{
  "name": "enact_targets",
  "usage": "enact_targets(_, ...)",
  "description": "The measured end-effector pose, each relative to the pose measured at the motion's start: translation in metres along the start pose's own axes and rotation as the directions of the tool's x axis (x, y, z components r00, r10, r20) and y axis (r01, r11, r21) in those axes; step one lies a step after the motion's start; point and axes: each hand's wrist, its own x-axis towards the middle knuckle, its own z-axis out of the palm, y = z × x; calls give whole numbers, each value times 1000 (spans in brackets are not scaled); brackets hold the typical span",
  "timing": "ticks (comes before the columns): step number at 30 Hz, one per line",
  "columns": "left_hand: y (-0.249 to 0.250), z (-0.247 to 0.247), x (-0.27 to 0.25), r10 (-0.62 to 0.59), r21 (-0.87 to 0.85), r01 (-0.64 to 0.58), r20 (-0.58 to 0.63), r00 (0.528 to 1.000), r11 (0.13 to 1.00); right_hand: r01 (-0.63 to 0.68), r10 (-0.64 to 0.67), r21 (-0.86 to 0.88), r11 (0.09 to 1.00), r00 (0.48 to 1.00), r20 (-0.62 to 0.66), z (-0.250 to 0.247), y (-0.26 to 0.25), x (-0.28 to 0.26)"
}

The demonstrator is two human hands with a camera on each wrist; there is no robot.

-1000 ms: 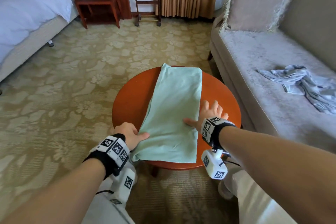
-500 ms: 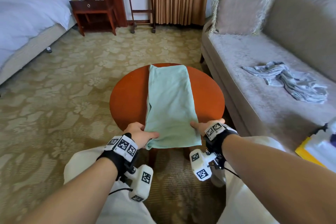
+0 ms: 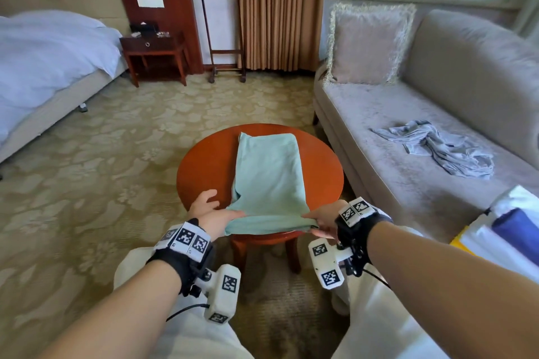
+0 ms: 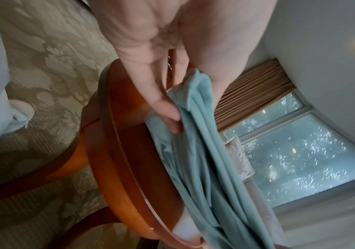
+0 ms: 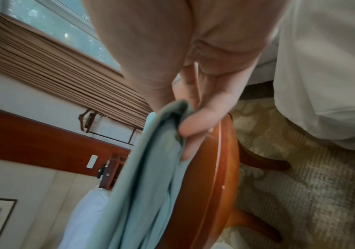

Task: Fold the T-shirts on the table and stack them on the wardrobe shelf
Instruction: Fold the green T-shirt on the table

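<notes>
The green T-shirt (image 3: 267, 175), folded to a long strip, lies on the round table (image 3: 204, 166); its near end is raised off the near edge; the left hand (image 3: 211, 213) pinches the near-left corner and the right hand (image 3: 322, 220) pinches the near-right; the layers could slip apart or skew if one hand lifts faster; another shirt (image 3: 440, 148) waits crumpled on the sofa (image 3: 379, 114), right.
</notes>
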Motion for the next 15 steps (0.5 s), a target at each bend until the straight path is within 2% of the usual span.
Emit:
enact_targets(1,3,-3,-4,22,-44,-21,34,999,999,16,-19,-48,999,998,-55,-3,-6,-8)
enact_targets(3,10,-9,-13,79,-137,-66,97,992,988,110,-118,-117,987,991,-64,-8,-17,-20)
enact_targets(4,14,-11,-18,99,-204,-72,125,987,976,129,-135,-84,988,988,-70,-9,-24,-22)
enact_targets(5,19,-13,-22,118,-271,-72,155,981,960,92,-89,117,989,995,-36,-13,-32,-24)
enact_targets(6,24,-15,-25,134,-331,-67,186,973,941,132,-126,165,977,991,-44,-15,-34,-26)
enact_targets(7,30,-17,-25,145,-385,-53,213,966,921,167,-162,122,978,985,-56,-16,-36,-27)
enact_targets(10,50,-23,-26,171,-535,6,281,945,845,151,-152,229,962,988,-16,-21,-46,-34)
enact_targets(13,63,-27,-25,286,-562,-46,348,893,826,137,-160,411,901,987,21,-29,-60,-41)
enact_targets(15,65,-26,-21,320,-505,-119,332,888,855,135,-187,507,852,981,53,-34,-68,-44)
